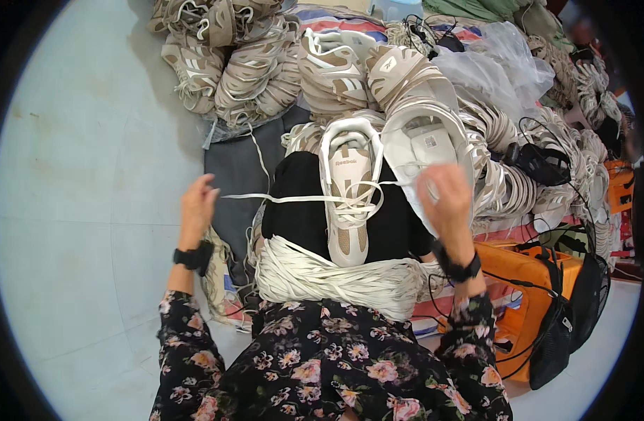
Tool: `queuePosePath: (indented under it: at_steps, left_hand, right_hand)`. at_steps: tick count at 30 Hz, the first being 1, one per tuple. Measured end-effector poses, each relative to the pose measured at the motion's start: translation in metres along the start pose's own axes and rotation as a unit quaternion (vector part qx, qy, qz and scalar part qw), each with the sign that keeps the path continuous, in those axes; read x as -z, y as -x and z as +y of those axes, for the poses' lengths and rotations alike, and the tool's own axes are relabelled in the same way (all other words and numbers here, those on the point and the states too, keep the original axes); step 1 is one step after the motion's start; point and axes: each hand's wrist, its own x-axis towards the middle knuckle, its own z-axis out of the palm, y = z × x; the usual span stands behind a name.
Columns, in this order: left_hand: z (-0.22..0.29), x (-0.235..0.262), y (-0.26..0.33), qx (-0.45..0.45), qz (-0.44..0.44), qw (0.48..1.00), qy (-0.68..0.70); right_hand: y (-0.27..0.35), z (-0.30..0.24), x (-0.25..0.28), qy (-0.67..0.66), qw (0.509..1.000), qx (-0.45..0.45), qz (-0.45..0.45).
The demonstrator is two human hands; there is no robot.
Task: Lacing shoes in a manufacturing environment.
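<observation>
I see the left hand (197,203) curling its fingers beside one end of the beige shoe (348,245)'s lace (287,199). The right hand (448,200) blurs at the other; I can't tell whether either pinches it.

Rm over L floor (83,210); shoe stacks (510,191) block R of shoe (348,175).

From my end I count one bare left hand (197,203), one bare right hand (446,200) and two black wristbands (194,257), one per wrist. On the black-trousered lap (294,182) I make it one beige-and-white lace-up shoe (348,179); along the lap's near edge, one thick hank of flat cream laces (336,282). The nested beige shoe uppers (259,67) overlap too much for me to number.
</observation>
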Motion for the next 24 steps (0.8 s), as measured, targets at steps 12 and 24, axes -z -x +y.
queuePosePath:
  at_steps: [12,24]
  left_hand:
    - [0.132,-0.086,0.004,-0.134,-0.22,0.936,0.241]
    - [0.132,-0.089,-0.012,0.082,-0.3,0.846,0.433]
  right_hand:
    - [0.067,-0.034,-0.051,-0.126,0.96,-0.054,-0.245]
    - [0.028,-0.027,0.015,-0.661,0.593,-0.454,0.073]
